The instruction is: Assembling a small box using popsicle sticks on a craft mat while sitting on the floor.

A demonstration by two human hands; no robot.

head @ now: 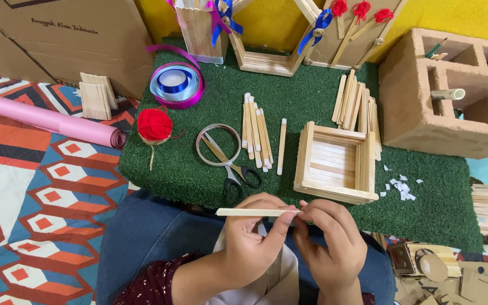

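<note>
Over a lap in blue cloth, two bare hands hold one thin wooden stick (255, 212) level. The left hand (249, 240) has its grip pressed together around the stick, thumb tip against its right end, while the stick's free end juts out to the left of the fingers. The right hand (329, 240) pinches that same right end with fingertips closed on it, so both grips meet at one spot.

Just beyond the grip, on a mat of green fake grass (436, 209), sits an open square box of wooden sticks (337, 164), slightly to the right. Straight ahead of the left grip lie black-handled scissors (234, 169) across a thin ring (218, 145), and past them a loose row of sticks with white tips (258, 135). Farther left of the grip rest a ball of red yarn (155, 125) and a roll of purple and blue ribbon (176, 83). White paper scraps (402, 188) are scattered right of the box, near a hollow concrete block (425, 107). A pink paper roll (46, 120) lies well away to the left on a patterned rug (35, 214).
</note>
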